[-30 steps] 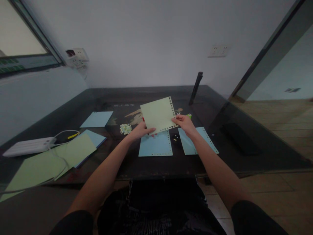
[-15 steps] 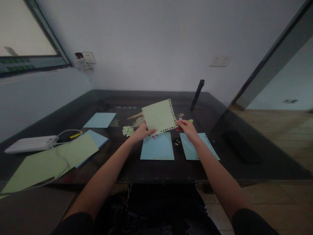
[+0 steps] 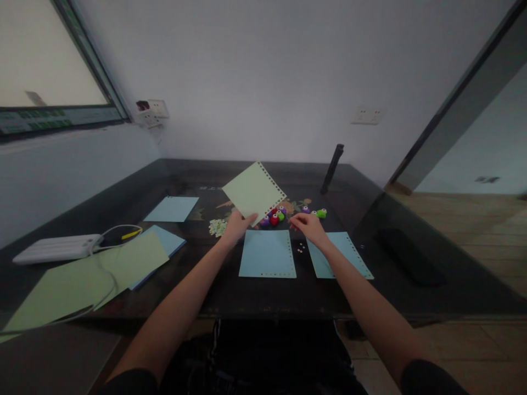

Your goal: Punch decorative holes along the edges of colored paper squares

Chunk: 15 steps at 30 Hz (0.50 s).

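A pale yellow-green sheet of paper with small shapes punched along two edges is tilted up above the table. My left hand pinches its lower corner between thumb and fingers. To the right of the sheet, apart from it, my right hand has its fingertips pressed together; whatever they hold, if anything, is too small to make out. Several small round colourful pieces with eye-like tops lie between the hands, partly behind the paper. Below them is a blue sheet with punched edges. Another punched blue sheet lies partly under my right forearm.
Small paper bits form a pile left of my left hand. Green sheets, a white power strip with a cable, and a blue sheet are at left. A black upright stick and a dark flat object are at right.
My right hand has let go of the green sheet's corner and come down slightly. The sheet has turned and moved left in my left hand, uncovering the colourful pieces.
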Tool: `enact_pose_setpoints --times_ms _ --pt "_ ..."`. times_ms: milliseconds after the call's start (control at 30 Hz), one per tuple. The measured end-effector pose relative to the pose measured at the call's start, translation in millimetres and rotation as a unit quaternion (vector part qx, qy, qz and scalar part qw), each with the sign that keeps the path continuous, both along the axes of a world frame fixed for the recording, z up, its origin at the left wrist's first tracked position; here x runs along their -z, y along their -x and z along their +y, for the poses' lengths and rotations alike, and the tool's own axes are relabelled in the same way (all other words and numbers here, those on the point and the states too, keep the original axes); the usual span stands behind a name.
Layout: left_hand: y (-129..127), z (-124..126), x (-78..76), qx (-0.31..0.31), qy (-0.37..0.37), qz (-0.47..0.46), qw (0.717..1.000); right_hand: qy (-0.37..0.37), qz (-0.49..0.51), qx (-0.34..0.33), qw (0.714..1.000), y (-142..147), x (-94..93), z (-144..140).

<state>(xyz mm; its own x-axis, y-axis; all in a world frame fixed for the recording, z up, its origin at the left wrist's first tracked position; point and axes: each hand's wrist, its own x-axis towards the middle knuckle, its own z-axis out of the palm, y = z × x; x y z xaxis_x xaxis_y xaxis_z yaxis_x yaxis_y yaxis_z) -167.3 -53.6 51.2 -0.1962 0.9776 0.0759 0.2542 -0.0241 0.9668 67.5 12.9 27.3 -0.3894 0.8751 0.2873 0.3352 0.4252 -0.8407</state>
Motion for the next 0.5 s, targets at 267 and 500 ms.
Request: enact_pose_setpoints --times_ms 267,500 --pt "4 4 8.4 0.014 -0.013 0.019 1.000 -0.063 -0.224 0.046 0.972 31 -10.3 9" --pt "7 8 15.3 0.025 -0.014 0.011 1.000 -0.077 -0.360 0.118 0.922 60 -11.5 3"
